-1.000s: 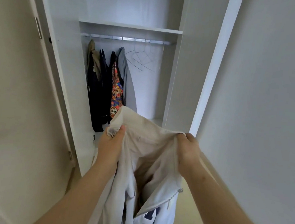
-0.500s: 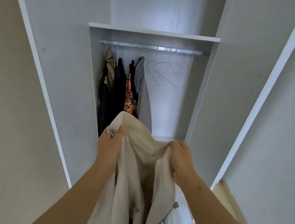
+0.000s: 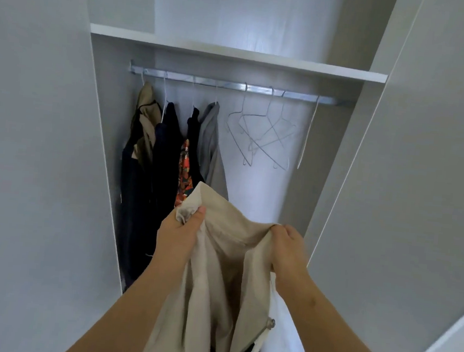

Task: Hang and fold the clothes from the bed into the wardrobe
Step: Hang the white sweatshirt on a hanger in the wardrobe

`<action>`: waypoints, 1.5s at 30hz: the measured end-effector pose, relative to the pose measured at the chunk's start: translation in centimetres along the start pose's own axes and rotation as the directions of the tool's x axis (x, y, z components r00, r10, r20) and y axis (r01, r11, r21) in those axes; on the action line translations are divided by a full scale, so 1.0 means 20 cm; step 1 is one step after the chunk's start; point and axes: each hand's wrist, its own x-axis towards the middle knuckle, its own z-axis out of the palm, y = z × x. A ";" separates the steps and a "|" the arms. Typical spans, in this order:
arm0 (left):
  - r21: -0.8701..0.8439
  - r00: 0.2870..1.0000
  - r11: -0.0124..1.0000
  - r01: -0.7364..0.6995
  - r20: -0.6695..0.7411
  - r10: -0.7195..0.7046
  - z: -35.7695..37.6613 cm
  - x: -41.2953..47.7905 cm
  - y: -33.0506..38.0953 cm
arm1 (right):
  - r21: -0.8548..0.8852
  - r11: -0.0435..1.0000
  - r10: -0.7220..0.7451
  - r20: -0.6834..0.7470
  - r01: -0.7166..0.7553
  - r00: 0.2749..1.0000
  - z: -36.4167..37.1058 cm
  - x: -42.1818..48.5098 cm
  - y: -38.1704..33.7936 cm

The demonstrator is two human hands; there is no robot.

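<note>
A cream zip jacket point(image 3: 218, 259) hangs open between my hands in front of the white wardrobe point(image 3: 58, 160). My left hand point(image 3: 178, 233) pinches one side of its collar, and my right hand point(image 3: 288, 251) grips the other side. The jacket's lower part drops out of the frame; a zip pull shows near its right edge. A metal rail point(image 3: 233, 85) crosses the wardrobe above. Several garments point(image 3: 168, 153) in tan, dark, patterned orange and grey hang at its left end. Several bare wire hangers point(image 3: 262, 136) hang at its right.
A white shelf point(image 3: 236, 53) sits just above the rail, with an open compartment over it. Wardrobe side panels close in on both sides. An open door point(image 3: 434, 193) stands at the right.
The view has moved closer to the wardrobe and tilted up, so the rail and hangers fill more of the frame. Both hands keep the same hold on the jacket.
</note>
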 end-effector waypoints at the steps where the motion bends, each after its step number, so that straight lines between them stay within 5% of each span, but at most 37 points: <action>1: -0.002 1.000 1.000 0.007 0.013 -0.007 0.03 0.09 0.01 | 0.005 1.000 0.002 -0.009 -0.002 1.000 0.03 0.08 -0.02; 9: 0.050 0.996 0.995 -0.086 0.031 0.084 0.26 0.66 0.08 | 0.019 1.000 0.003 0.025 -0.004 1.000 0.24 0.63 -0.10; 14: 0.068 0.987 0.986 -0.152 -0.039 0.155 0.38 0.96 0.10 | -0.088 0.993 -0.065 0.193 0.084 0.979 0.40 0.96 -0.12; 20: 0.029 0.969 0.986 -0.167 -0.179 0.169 0.51 1.28 0.11 | -0.252 0.908 -0.151 0.548 0.335 0.822 0.57 1.36 -0.15; 25: -0.011 0.931 0.978 -0.206 -0.309 0.193 0.62 1.48 0.16 | -0.362 0.790 -0.117 0.703 0.495 0.702 0.63 1.67 -0.15; 28: -0.038 0.910 0.976 -0.213 -0.371 0.185 0.64 1.56 0.17 | -0.432 0.637 -0.267 0.654 0.639 0.708 0.66 1.79 -0.17; 30: -0.054 0.900 0.973 -0.223 -0.396 0.184 0.65 1.61 0.17 | -0.411 0.572 -0.530 0.476 0.710 0.702 0.67 1.82 -0.18; 33: -0.043 0.907 0.975 -0.220 -0.377 0.188 0.69 1.67 0.16 | -0.390 0.546 -0.685 0.301 0.741 0.663 0.70 1.88 -0.23; 40: -0.059 0.924 0.981 -0.186 -0.351 0.154 0.72 1.76 0.17 | -0.420 0.422 -0.713 0.393 0.803 0.581 0.82 2.02 -0.38; 42: -0.063 0.922 0.978 -0.198 -0.352 0.164 0.70 1.78 0.18 | -0.477 0.441 -0.632 0.436 0.760 0.640 0.87 2.06 -0.41; 45: -0.075 0.922 0.977 -0.201 -0.351 0.163 0.67 1.80 0.18 | -0.473 0.640 -0.443 0.417 0.606 0.794 0.92 2.11 -0.43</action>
